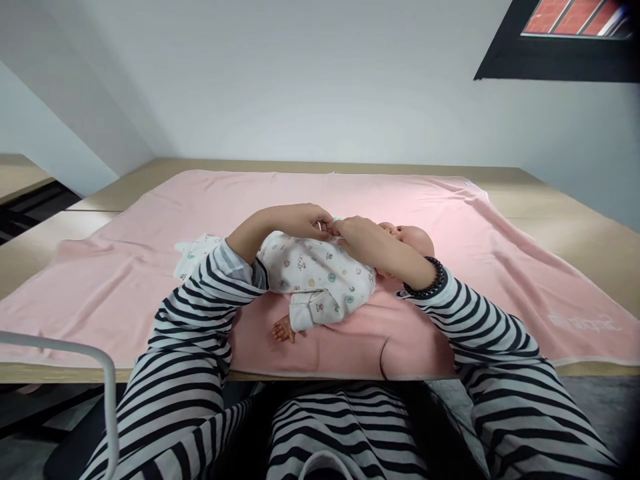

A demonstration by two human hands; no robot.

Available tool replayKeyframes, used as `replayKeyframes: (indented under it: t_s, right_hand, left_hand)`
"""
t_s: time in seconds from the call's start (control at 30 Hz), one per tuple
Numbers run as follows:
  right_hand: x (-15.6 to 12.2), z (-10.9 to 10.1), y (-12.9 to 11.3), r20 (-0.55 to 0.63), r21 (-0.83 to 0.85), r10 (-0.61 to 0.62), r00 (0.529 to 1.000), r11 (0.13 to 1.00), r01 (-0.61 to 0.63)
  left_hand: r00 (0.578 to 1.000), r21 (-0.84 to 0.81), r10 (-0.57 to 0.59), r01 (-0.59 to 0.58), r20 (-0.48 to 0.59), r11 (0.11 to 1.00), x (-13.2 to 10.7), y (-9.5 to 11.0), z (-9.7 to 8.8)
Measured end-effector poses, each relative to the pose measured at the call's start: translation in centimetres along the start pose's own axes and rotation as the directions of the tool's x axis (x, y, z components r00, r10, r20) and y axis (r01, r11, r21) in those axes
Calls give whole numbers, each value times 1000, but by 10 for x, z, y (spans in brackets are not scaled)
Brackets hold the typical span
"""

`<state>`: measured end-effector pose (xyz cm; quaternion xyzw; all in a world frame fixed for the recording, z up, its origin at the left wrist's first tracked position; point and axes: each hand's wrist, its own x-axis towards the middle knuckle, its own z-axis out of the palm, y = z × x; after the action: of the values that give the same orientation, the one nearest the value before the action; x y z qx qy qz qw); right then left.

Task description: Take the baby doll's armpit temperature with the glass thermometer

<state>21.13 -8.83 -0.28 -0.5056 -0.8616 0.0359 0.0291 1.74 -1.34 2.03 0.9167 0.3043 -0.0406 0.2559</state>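
A baby doll lies on its back with its head to the right. It wears a white outfit printed with small coloured figures. My left hand reaches over the doll's body, fingers bent and pinched at the far side of the outfit. Right beside it, my right hand is closed at the upper chest, its fingertips meeting those of the left. A bit of mint green shows behind the fingertips; the exact spot they grip is mostly hidden. The doll's near hand sticks out of its sleeve, palm up.
A pink blanket with some wrinkles covers most of the wooden table. Behind stands a white wall, with a dark-framed window at upper right. A pale curved bar is at lower left.
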Motion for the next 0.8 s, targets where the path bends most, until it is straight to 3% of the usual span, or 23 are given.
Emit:
replayKeyframes:
  t_s: [0.37,0.63,0.8]
  right_hand:
    - [0,3,4,-32,161,-99,995,982,103]
    - [4,11,5,-75,128,-172,982,975,181]
    - [8,16,4,-118,117,-183,976,973,197]
  left_hand:
    - [999,-11,32,-31,44,999,-2,-8,-2]
    - [997,32,65,-63,-46,997,2,-14,3]
    - [992,24,121,-121,-22,992,2,-20,3]
